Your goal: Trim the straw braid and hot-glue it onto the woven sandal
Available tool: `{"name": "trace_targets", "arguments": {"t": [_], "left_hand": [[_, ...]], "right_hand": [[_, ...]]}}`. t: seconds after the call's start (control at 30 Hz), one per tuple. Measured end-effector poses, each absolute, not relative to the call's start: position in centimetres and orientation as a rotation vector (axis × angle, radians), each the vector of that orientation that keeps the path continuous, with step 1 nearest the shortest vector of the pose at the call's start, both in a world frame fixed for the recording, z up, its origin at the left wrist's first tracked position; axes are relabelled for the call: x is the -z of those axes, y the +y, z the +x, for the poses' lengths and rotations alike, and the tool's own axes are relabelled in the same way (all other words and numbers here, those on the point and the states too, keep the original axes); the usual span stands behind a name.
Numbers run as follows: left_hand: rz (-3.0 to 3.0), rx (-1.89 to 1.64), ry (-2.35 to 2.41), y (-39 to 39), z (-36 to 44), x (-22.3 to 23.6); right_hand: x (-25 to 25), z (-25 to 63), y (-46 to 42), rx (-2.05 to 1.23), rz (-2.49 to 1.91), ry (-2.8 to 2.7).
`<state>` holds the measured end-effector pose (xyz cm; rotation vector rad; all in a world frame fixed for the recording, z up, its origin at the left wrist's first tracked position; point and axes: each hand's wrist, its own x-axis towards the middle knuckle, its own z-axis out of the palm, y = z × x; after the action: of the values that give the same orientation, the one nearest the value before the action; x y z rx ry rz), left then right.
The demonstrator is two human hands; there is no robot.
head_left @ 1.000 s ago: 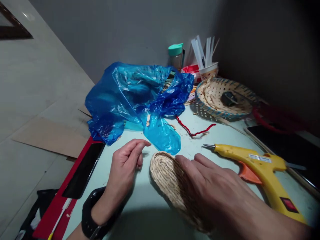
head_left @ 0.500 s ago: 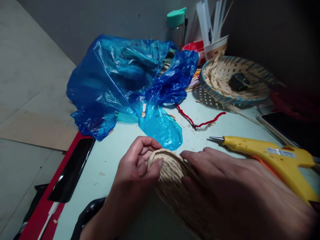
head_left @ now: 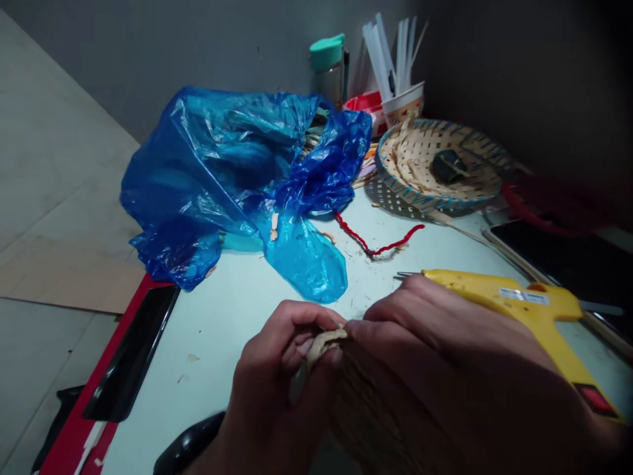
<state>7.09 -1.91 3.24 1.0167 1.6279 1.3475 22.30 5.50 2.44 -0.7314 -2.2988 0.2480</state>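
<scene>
Low in the middle, my left hand [head_left: 281, 369] pinches the upper end of a piece of coiled straw-coloured rope [head_left: 324, 343] between thumb and fingers. My right hand [head_left: 445, 349] is closed at the same end, its fingertips meeting those of the left. The rest of the rope piece runs down toward me in shadow, largely covered by my right hand. A yellow glue gun [head_left: 514, 293] lies on the table just beyond my right hand, its nozzle pointing left.
A blue plastic bag [head_left: 217, 158] fills the back left. Red yarn [head_left: 378, 251] lies mid-table. A woven basket [head_left: 395, 171] holds a dark bundle [head_left: 448, 166], with a cup of white sticks [head_left: 405, 105] behind. Dark flat devices [head_left: 133, 356] lie at both sides.
Both hands and the rope piece have shifted slightly down, and the fingertips have come together over its end. The rope's braided face is now more hidden. The view has tilted up and right.
</scene>
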Motion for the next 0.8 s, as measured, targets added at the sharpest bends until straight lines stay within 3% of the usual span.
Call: {"name": "trace_targets", "arguments": {"t": [0.8], "left_hand": [[1.424, -1.762, 1.474, -3.1, 7.0, -2.2]], "right_hand": [[-2.1, 22.9, 3.8, -0.299, -0.667, -2.194]]}}
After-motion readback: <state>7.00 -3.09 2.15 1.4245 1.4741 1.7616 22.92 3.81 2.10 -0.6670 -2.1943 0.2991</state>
